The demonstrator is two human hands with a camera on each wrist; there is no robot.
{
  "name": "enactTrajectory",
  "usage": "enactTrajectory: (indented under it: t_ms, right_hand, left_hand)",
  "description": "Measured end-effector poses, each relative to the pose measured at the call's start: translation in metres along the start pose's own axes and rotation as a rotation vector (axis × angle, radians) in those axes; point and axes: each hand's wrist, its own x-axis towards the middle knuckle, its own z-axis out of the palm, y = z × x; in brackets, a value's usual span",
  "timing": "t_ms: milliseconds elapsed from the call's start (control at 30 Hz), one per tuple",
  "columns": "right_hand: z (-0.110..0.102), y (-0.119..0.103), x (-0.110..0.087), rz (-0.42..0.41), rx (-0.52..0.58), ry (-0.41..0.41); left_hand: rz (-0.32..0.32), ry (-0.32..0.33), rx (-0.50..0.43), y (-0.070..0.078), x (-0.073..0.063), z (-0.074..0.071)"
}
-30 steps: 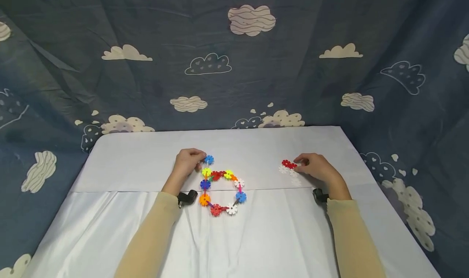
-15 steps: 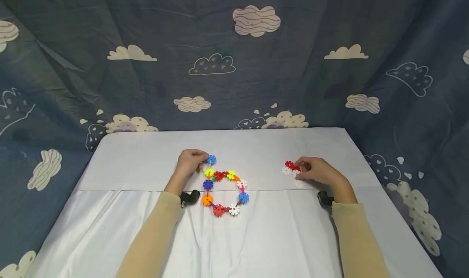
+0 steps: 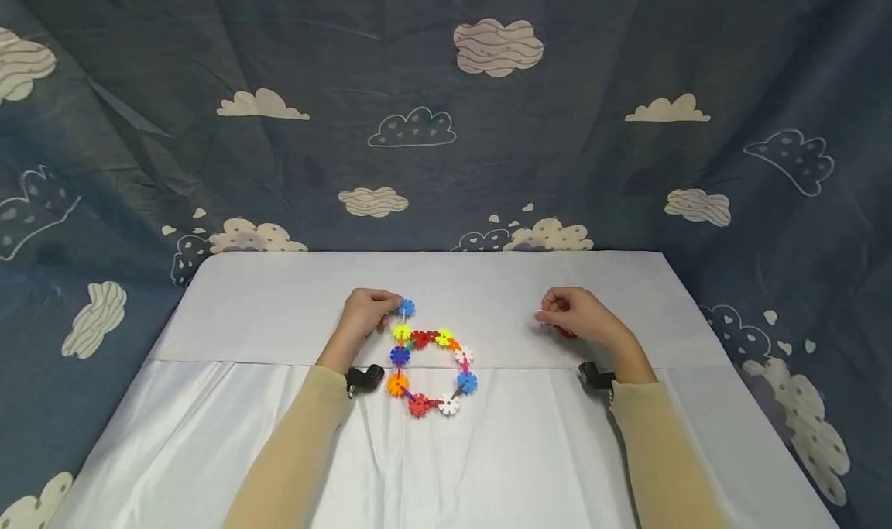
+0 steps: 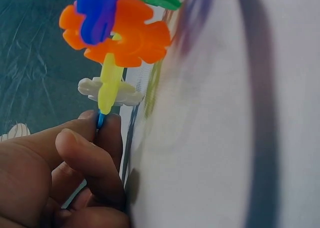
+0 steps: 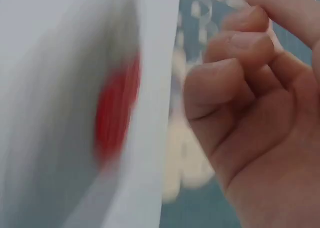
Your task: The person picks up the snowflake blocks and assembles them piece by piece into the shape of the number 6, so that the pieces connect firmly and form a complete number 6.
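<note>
Flower-shaped interlocking discs in many colours form a ring (image 3: pixel 419 405) with a short tail at its upper left. My left hand (image 3: pixel 362 310) pinches the blue disc (image 3: pixel 407 307) at the tail's far end, between thumb and index finger. In the left wrist view, that blue disc (image 4: pixel 101 120) shows edge-on, fitted near a white disc (image 4: pixel 90 88), a yellow one (image 4: pixel 109 85) and an orange one (image 4: pixel 135 35). My right hand (image 3: pixel 585 312) pinches a small white disc (image 3: pixel 539 317), mostly hidden by the fingertips. Beneath that hand lies a red disc (image 3: pixel 566 333), partly covered.
A white cloth covers the table (image 3: pixel 502 451), with a crease running across it. Behind it hangs a dark blue curtain (image 3: pixel 411 56) with cloud prints. In the right wrist view, the red disc (image 5: pixel 114 120) is blurred against the cloth.
My right hand has lifted a white disc from the small group of red and white discs and shifted slightly left. My left hand keeps its pinch on the blue disc; the head view has tilted slightly.
</note>
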Motion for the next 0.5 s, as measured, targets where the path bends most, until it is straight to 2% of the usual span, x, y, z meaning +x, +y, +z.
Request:
enactTrajectory:
  t_ms: [133,267,367,500]
  right_hand:
    - [0.03,-0.034,0.035,-0.043,0.061,-0.004]
    - [0.06,-0.062,0.071,-0.125,0.097,-0.056]
    - [0.078,-0.076,0.093,-0.19,0.122,-0.113]
    - [0.094,-0.088,0.111,-0.216,0.165,-0.17]
  left_hand:
    - [-0.006,-0.019,-0.004,-0.002,0.001,0.001]
    - [-0.001,-0.029,-0.023,-0.003,0.001,0.001]
    - [0.008,-0.018,-0.02,-0.002,0.001,0.0]
    - [0.003,-0.017,-0.012,-0.001,0.002,-0.002]
